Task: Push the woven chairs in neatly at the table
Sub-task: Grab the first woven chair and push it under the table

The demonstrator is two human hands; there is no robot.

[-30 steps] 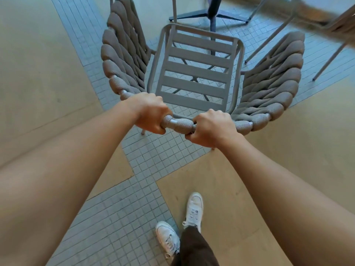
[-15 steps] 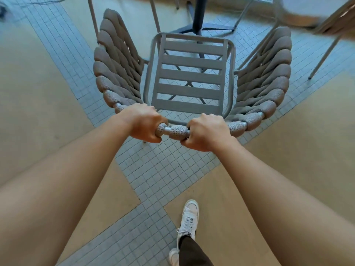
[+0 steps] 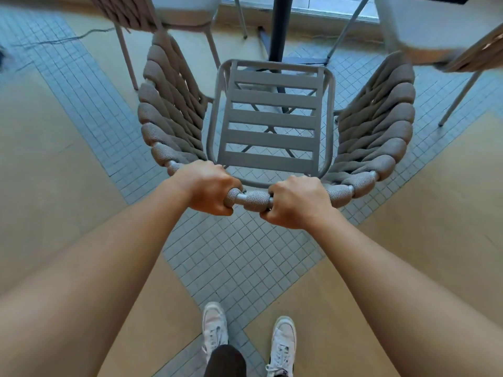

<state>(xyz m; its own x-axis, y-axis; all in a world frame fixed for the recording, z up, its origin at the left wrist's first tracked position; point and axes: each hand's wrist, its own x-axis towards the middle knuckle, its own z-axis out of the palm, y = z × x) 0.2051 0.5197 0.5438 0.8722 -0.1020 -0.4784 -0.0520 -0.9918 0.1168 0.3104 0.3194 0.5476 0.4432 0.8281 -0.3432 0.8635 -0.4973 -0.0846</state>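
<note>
Both hands, left hand [image 3: 211, 190] and right hand [image 3: 295, 201], clench the woven chair [image 3: 272, 126] back rail at frame centre; next, judged: push straight toward the table post [image 3: 279, 25] at top

There is a single wide-angle view, from head height, facing steeply down and forward. Both forearms stretch from the lower corners toward the frame's middle, close to the lens, and the shoes [image 3: 281, 341] sit at the bottom edge. The chair [image 3: 273, 123] fills the centre, and the table post [image 3: 280, 25] stands at the top edge. Straight lines bow toward the borders.
</note>
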